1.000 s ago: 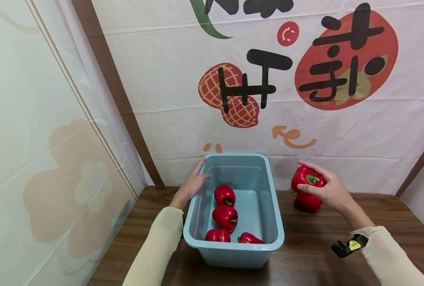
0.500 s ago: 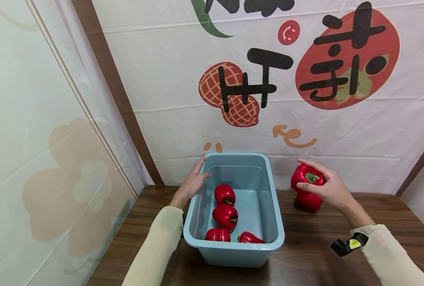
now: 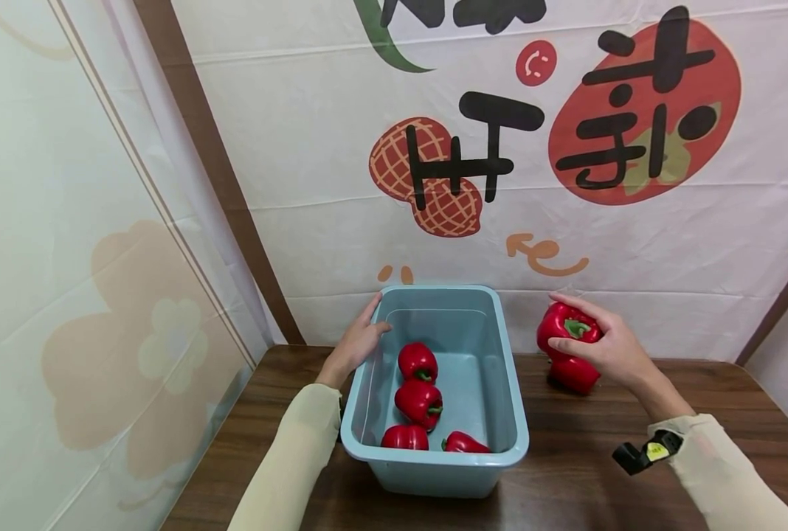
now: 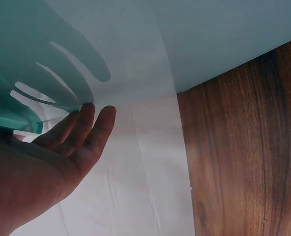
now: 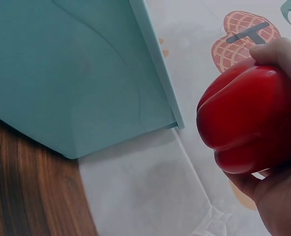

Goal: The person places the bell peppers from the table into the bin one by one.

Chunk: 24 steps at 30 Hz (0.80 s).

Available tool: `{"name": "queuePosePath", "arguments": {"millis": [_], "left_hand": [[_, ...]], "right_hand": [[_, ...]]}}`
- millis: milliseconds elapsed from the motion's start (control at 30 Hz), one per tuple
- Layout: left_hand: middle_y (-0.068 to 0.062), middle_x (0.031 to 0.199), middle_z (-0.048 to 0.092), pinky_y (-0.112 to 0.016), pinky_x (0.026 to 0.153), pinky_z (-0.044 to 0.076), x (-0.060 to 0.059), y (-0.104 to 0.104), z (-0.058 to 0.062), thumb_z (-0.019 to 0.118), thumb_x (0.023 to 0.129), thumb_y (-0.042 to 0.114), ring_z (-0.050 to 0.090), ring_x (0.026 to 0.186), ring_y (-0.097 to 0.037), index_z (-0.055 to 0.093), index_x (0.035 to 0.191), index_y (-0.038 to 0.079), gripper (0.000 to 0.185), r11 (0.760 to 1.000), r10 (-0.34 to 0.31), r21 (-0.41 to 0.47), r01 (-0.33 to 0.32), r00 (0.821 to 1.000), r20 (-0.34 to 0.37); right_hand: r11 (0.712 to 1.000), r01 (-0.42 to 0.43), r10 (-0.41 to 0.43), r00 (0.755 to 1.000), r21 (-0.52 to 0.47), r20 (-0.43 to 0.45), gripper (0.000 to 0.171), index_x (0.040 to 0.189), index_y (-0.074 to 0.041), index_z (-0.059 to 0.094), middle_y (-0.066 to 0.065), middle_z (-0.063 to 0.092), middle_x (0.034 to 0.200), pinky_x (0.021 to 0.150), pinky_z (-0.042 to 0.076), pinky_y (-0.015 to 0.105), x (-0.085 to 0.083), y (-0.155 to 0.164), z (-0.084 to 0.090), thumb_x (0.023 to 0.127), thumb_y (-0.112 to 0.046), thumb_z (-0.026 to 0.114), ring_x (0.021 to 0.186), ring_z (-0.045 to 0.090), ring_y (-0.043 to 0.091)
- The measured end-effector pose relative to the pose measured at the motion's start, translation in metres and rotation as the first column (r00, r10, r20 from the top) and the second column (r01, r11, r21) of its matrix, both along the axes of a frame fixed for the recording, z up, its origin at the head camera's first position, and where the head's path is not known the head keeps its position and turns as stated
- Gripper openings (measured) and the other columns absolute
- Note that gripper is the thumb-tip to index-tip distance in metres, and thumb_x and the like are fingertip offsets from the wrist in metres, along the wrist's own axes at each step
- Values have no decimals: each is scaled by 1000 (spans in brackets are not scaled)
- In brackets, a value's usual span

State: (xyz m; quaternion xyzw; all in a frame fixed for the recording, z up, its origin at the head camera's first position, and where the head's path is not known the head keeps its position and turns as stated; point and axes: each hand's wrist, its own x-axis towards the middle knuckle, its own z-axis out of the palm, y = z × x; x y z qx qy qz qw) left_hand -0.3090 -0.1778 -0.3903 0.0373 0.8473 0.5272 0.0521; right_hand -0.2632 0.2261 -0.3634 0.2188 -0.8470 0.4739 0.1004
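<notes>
Backdrop (image 3: 301,169): white cloth with black characters and red and orange prints, behind the far side of the worktop (image 3: 586,464); a side panel (image 3: 55,295) with a pale flower print stands at left.
Surface: dark wood grain.
Blue bin (image 3: 516,383): upright on the worktop, long sides running near to far.
Bin contents: I count four red peppers lying on the bin floor, namely a far pepper (image 3: 417,360), a middle pepper (image 3: 418,402) just nearer, a near-left pepper (image 3: 405,436) and a near-right pepper (image 3: 465,442); the near wall partly hides the last two.
Left grip (image 3: 356,344): I have it holding the bin's left rim towards the far end, thumb over the edge, other fingers along the outer wall.
Right grip (image 3: 613,350): closed around one red pepper, thumb on the near side, fingers on the far side.
Held pepper (image 3: 555,324): right of the bin, well apart from its rim, green stem facing my head camera.
Loose pepper (image 3: 573,376): on the worktop at far right, partly covered by the held pepper in my head view; whether the two touch, I cannot tell.
Sleeves (image 3: 294,450): pale, on both arms.
Right wrist: black device (image 3: 648,453) with a yellow label.
</notes>
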Motion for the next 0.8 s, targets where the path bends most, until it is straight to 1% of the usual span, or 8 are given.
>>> {"name": "queuePosePath", "arguments": {"millis": [300,533,800], "left_hand": [[-5,164,20,-70,104,34,0,0,-1,44,100,29,35,140,-40,14,159,35,66,1000,-1,17,1,1000,-3],[-5,165,18,-72,104,31,0,0,-1,44,100,28,32,142,-41,13,159,34,67,1000,-4,22,4,1000,-4],[-6,165,19,-71,104,32,0,0,-1,44,100,27,33,141,-42,13,159,34,67,1000,-9,23,9,1000,-11]], "right_hand": [[1000,3,-3,1000,9,-5,75,150,-19,43,14,45,145,72,56,26,1,-5,5,83,-16,78,120,42,27],[1000,-8,8,1000,11,-17,73,149,-20,44,15,48,142,72,56,26,-1,-8,8,84,-15,77,119,44,28],[1000,-16,16,999,16,-32,73,149,-18,45,14,49,142,72,56,25,-2,-13,12,83,-16,77,119,44,29]]}}
